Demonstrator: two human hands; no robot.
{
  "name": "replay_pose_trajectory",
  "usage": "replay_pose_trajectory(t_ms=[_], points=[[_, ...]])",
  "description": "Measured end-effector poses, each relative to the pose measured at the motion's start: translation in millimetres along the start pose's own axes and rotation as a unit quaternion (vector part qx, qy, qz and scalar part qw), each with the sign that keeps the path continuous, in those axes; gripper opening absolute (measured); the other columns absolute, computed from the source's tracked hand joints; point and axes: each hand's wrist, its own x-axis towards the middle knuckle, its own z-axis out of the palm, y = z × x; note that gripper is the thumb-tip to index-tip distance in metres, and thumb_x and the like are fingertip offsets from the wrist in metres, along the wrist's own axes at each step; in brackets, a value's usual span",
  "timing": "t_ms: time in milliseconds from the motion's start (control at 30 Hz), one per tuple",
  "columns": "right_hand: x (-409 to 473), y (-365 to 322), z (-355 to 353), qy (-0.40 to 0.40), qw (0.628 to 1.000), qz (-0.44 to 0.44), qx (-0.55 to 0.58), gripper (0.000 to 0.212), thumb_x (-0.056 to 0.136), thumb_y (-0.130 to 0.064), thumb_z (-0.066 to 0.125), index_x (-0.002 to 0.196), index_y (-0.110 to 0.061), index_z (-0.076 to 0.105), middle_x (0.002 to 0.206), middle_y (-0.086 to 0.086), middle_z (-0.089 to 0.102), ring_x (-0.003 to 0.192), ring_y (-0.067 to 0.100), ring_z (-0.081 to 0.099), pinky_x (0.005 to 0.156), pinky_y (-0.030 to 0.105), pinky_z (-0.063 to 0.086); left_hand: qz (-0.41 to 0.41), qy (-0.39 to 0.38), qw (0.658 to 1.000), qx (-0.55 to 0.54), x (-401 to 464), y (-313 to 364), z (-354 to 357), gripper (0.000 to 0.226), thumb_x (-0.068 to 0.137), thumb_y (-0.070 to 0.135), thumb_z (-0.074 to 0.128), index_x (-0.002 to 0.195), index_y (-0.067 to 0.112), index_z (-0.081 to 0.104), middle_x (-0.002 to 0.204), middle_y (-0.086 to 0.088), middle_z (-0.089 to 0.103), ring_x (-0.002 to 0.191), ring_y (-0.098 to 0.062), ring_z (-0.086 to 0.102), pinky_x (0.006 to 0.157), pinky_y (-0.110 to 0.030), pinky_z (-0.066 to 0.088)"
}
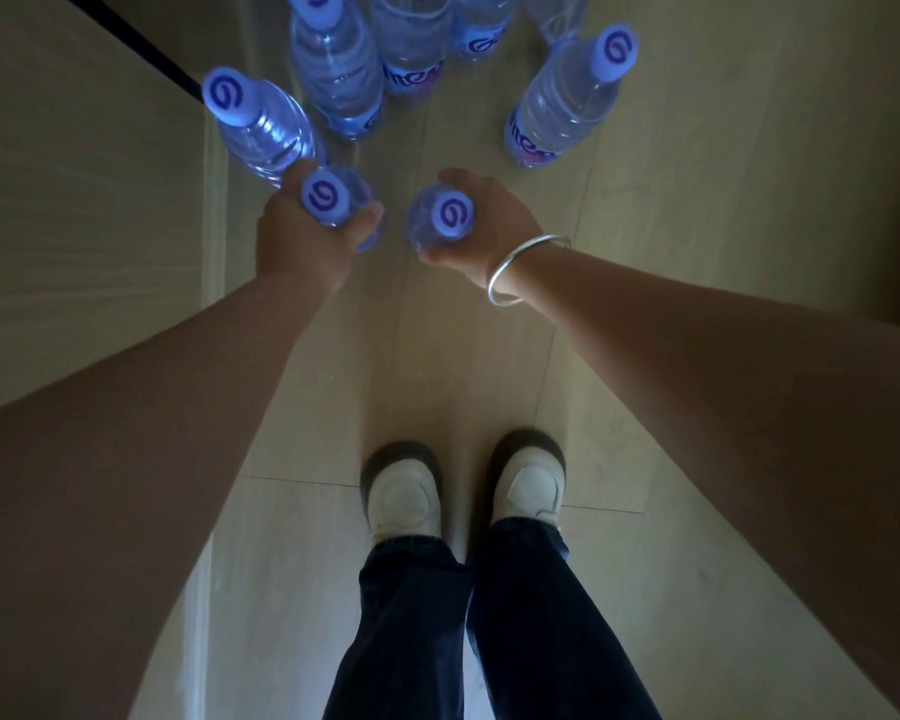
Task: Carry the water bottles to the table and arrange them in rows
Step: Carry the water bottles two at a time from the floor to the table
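Left hand (302, 236) grasps bottle (328, 202), right hand (481, 226) grasps second bottle (440, 220). Risk: lifting elbow knocks standing bottle (261, 122) at 11 o'clock.

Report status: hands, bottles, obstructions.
Left hand grips one water bottle; right hand grips another. More bottles standing on floor. No table visible.

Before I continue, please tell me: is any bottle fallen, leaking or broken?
Nothing stands out. The bottles on the floor stand upright with caps on, and each hand, left hand and right hand, grips one capped bottle.
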Motion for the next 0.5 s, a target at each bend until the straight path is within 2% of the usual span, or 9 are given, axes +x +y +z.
replay_pose_trajectory(t_ms=[33, 100, 233, 400, 467, 500], points=[[-2, 2, -1, 0.003, 1.000, -0.008, -0.004, 0.053, 0.065, -0.025, 0.080, 0.109, -0.024, 0.049, 0.106, 0.010, 0.058, 0.087, 0.018, 0.057, 0.080, 0.024, 0.046, 0.000, 0.002, 1.000, 0.003, -3, 0, 0, 0.052, 0.074, 0.033, 0.075, 0.117, 0.014, 0.054, 0.112, -0.005, 0.063, 0.100, -0.018, 0.058, 0.090, -0.030, 0.047], [-11, 4, -5, 0.008, 1.000, -0.016, -0.024, 0.043, 0.067, -0.030, 0.077, 0.102, -0.026, 0.055, 0.101, 0.008, 0.061, 0.087, 0.022, 0.061, 0.075, 0.028, 0.047, -0.002, 0.009, 1.000, 0.010, -12, 1, 2, 0.050, 0.075, 0.032, 0.074, 0.117, 0.013, 0.055, 0.113, -0.006, 0.064, 0.106, -0.023, 0.059, 0.093, -0.035, 0.047], [-42, 7, -12, 0.015, 0.998, 0.012, -0.058, 0.057, 0.070, -0.038, 0.074, 0.120, -0.021, 0.054, 0.115, 0.005, 0.062, 0.104, 0.025, 0.059, 0.083, 0.029, 0.043, -0.027, 0.009, 0.999, 0.028, -38, 8, -3, 0.048, 0.077, 0.033, 0.073, 0.118, 0.014, 0.056, 0.115, -0.007, 0.063, 0.108, -0.025, 0.058, 0.091, -0.034, 0.047], [-113, -7, -31, -0.018, 0.998, 0.052, -0.014, 0.060, 0.073, -0.039, 0.074, 0.123, -0.014, 0.051, 0.122, 0.009, 0.058, 0.110, 0.023, 0.057, 0.095, 0.032, 0.045, -0.005, -0.066, 0.992, 0.105, -91, 36, -30, 0.063, 0.078, 0.033, 0.072, 0.133, 0.017, 0.046, 0.125, -0.011, 0.057, 0.114, -0.027, 0.055, 0.092, -0.033, 0.043], [-146, -18, -47, 0.008, 0.997, 0.072, 0.012, 0.060, 0.074, -0.037, 0.073, 0.124, -0.013, 0.052, 0.125, 0.008, 0.056, 0.111, 0.021, 0.056, 0.098, 0.022, 0.040, 0.006, -0.095, 0.988, 0.122, -115, 57, -46, 0.065, 0.077, 0.034, 0.072, 0.134, 0.019, 0.045, 0.126, -0.012, 0.056, 0.115, -0.028, 0.055, 0.094, -0.035, 0.044], [-162, -24, -57, 0.023, 0.996, 0.079, 0.019, 0.061, 0.075, -0.036, 0.074, 0.126, -0.012, 0.052, 0.126, 0.007, 0.057, 0.112, 0.021, 0.055, 0.094, 0.015, 0.035, 0.015, -0.111, 0.985, 0.134, -126, 68, -53, 0.065, 0.077, 0.035, 0.073, 0.134, 0.020, 0.045, 0.126, -0.012, 0.056, 0.115, -0.028, 0.055, 0.095, -0.037, 0.045]])
